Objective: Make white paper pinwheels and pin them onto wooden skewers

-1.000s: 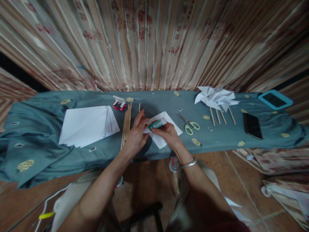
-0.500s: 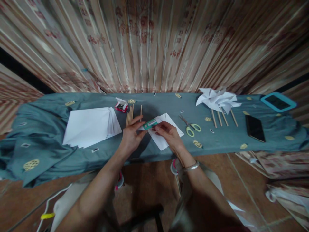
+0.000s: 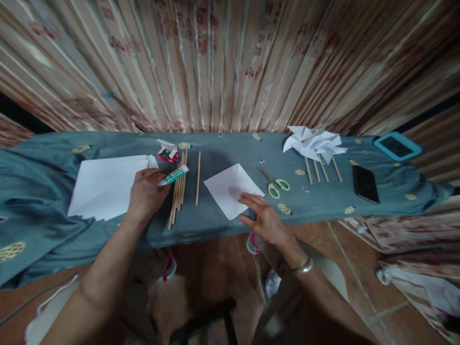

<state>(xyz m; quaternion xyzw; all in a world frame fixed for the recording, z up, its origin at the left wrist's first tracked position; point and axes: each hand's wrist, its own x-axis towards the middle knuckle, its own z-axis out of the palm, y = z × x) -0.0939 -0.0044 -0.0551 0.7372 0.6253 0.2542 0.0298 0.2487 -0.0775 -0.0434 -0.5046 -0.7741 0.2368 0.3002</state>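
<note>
My left hand (image 3: 146,191) grips a small green-and-white glue tube (image 3: 174,176), held over the right edge of the paper stack (image 3: 111,184) and beside a bundle of thin wooden sticks (image 3: 178,194). A square white sheet (image 3: 232,187) with crease lines lies turned like a diamond on the cloth. My right hand (image 3: 261,215) is open, its fingertips resting at the sheet's lower right edge. One single stick (image 3: 198,178) lies between the bundle and the sheet. Scissors with pale green handles (image 3: 273,183) lie just right of the sheet.
A small open red box (image 3: 167,151) stands behind the bundle. At the back right are white paper pinwheels (image 3: 312,143) with several sticks. Farther right lie a black phone (image 3: 365,184) and a blue-framed tablet (image 3: 397,146). A pleated curtain (image 3: 223,72) hangs behind the table.
My left hand has carried the glue tube leftward, away from the sheet. My right hand has let go of the tube and come down to the sheet. The view has shifted slightly.
</note>
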